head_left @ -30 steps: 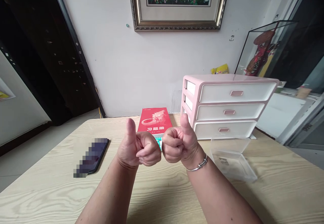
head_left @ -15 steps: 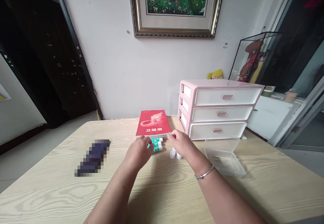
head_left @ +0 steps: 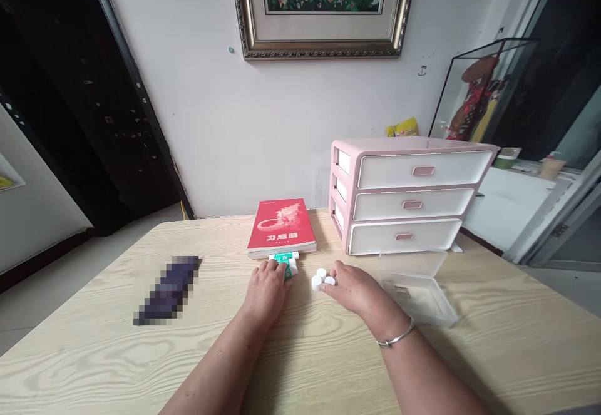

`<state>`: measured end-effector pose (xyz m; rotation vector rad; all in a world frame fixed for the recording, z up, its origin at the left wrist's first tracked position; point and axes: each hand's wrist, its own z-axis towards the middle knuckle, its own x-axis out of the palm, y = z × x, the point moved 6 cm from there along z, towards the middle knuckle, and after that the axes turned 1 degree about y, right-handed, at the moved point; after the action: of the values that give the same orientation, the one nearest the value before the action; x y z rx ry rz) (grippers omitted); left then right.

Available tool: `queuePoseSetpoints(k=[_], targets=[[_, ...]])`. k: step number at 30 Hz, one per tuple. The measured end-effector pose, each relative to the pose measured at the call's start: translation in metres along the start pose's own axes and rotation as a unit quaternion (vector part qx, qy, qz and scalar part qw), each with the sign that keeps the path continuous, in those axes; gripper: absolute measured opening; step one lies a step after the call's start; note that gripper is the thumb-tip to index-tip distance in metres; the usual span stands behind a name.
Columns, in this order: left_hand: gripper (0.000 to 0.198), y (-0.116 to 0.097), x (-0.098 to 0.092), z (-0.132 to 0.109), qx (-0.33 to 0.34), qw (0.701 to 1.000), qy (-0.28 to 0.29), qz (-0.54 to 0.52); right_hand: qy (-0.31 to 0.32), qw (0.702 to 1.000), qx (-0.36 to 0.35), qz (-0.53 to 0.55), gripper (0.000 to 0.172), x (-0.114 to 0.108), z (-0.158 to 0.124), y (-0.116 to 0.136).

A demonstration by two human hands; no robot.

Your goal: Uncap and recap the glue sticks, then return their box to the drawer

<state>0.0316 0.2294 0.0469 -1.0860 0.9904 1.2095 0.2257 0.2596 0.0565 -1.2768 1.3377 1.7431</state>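
Note:
Green-and-white glue sticks [head_left: 284, 256] lie side by side on the table, just in front of the red book. My left hand [head_left: 267, 286] rests over the nearer ones with its fingers curled down on them, hiding part of the tubes. To their right, three small white caps [head_left: 321, 273] sit close together. The thumb and forefinger of my right hand [head_left: 352, 285] close around the rightmost cap, and its other fingers are mostly hidden behind the hand.
A red book [head_left: 282, 224] lies flat at the back. Behind my right hand stands a pink-and-white drawer unit [head_left: 413, 205], with a clear plastic box [head_left: 422, 299], its lid raised, in front. A blurred-out dark object [head_left: 169, 290] lies on the left of the wooden table [head_left: 94, 352].
My left hand has come down flatter over the glue sticks. My right hand has dropped from beside the book's corner toward the white caps, which now sit closer together.

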Motion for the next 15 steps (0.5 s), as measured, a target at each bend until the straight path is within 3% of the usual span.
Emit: queuePoseSetpoints(k=[6, 10, 13, 15], targets=[[0.029, 0.004, 0.008, 0.002, -0.012, 0.999, 0.024, -0.037, -0.003, 1.0, -0.026, 0.004, 0.018, 0.006, 0.002, 0.005], [0.027, 0.011, 0.006, -0.001, -0.019, 0.996, 0.035, -0.084, -0.023, 0.998, -0.011, 0.056, 0.012, -0.002, 0.006, -0.003], [0.03, 0.015, -0.007, -0.009, -0.018, 0.978, 0.029, -0.206, -0.053, 0.973, -0.026, 0.224, 0.018, -0.012, 0.009, -0.003], [0.034, 0.011, -0.017, -0.016, -0.003, 0.926, 0.042, -0.375, -0.04, 0.922, -0.057, 0.38, 0.027, -0.014, 0.009, 0.005]])
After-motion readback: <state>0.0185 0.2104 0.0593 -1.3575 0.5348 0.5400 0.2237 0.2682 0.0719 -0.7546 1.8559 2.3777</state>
